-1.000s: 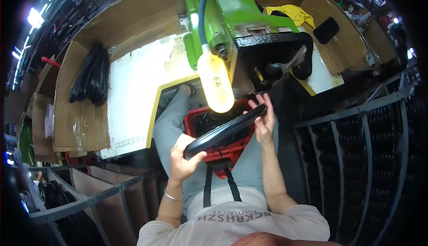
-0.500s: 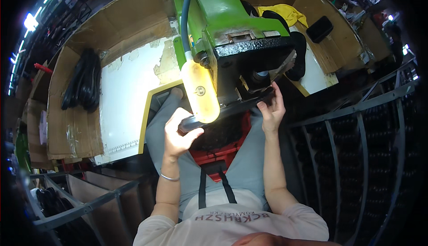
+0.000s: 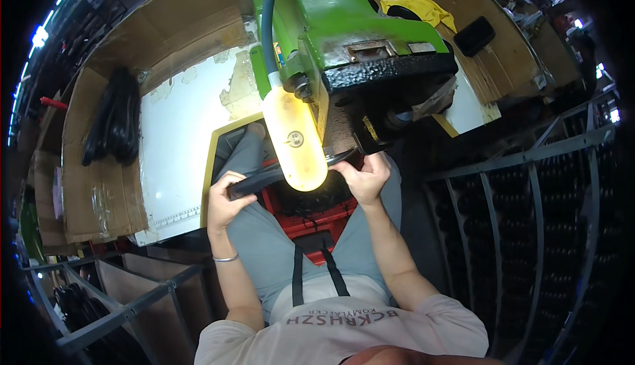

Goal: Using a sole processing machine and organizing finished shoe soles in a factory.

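Note:
A long, slim black piece (image 3: pixel 268 177), perhaps a shoe sole seen nearly edge-on, lies across my lap below the machine's black head. My left hand (image 3: pixel 227 205) grips its left end, thumb underneath and fingers over the top. My right hand (image 3: pixel 366 178) pinches the piece toward its right end, close against the working part of the green machine (image 3: pixel 370 31). The glowing yellow lamp (image 3: pixel 295 143) hides the middle of the piece. Where its right end meets the machine is partly covered by my fingers.
A white worktop (image 3: pixel 178 133) with a yellow edge lies left, carrying a cardboard box (image 3: pixel 99 199) with long black pieces (image 3: pixel 112 120). Right of the machine are a yellow cloth (image 3: pixel 423 11) and a black rectangular object (image 3: pixel 474 37). A red container (image 3: pixel 337 214) sits between my legs; metal racks (image 3: pixel 489 206) flank me.
Both hands have moved left with the black piece, the left hand also slightly down. My right hand has turned, its fingers now curled at the machine. The view has shifted slightly.

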